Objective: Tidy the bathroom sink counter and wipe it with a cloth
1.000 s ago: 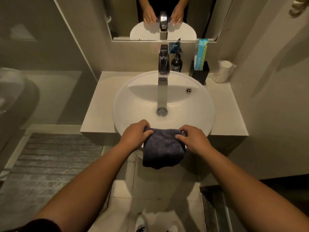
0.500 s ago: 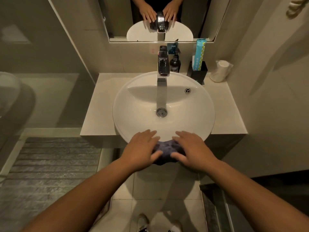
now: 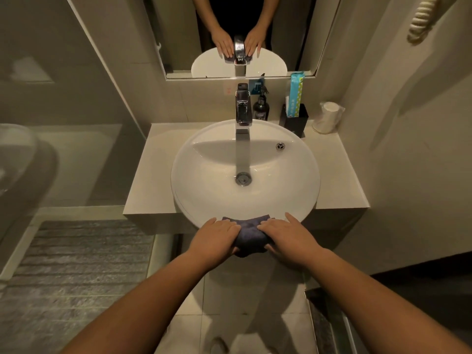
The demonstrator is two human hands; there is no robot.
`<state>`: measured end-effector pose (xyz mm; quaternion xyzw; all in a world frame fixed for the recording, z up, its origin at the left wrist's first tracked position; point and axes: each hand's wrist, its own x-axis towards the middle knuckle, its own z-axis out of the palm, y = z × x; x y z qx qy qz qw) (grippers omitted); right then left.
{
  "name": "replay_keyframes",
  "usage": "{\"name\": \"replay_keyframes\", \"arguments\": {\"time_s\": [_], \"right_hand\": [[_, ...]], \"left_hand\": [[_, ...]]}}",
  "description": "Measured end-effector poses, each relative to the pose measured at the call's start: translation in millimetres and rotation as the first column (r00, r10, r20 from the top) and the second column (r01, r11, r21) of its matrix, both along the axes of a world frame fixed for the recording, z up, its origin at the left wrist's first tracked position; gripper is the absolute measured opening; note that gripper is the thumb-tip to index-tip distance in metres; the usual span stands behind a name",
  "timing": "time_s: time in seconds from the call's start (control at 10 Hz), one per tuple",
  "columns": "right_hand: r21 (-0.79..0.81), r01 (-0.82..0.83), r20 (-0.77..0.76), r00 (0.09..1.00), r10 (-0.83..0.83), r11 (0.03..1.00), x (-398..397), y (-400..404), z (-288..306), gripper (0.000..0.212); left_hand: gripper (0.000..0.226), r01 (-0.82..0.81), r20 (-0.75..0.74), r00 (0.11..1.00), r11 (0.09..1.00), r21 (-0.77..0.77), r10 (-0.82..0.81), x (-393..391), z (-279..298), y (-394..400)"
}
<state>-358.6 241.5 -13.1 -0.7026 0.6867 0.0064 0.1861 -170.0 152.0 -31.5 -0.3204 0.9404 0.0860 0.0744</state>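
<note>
Two bare arms reach forward to a round white sink [image 3: 204, 175] set in a beige counter [image 3: 148, 180].

Left hand [image 3: 214, 238] and right hand [image 3: 288, 238] lie palm down, fingers nearly flat, pressing a folded dark cloth [image 3: 249, 235] draped over the sink's front rim. A faucet [image 3: 244, 108], soap bottle [image 3: 261, 108] and black holder [image 3: 296, 121] stand along the counter's back edge.
</note>
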Motion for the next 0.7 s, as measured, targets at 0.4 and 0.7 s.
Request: {"name": "replay_keyframes", "arguments": {"time_s": [0.4,0.7], "right_hand": [[0.115,0.098,0.04,0.994,-0.104,0.988,2,-13,56,0.055],[0.43,0.11,0.017,0.991,-0.129,0.896,-19,-83,186,0.042]], "left_hand": [[0.047,-0.114,0.08,0.992,0.945,0.307,0.094,6,64,-1],[0.052,-0.242,0.35,0.931,0.892,0.383,0.103,-13,214,-61]]}}
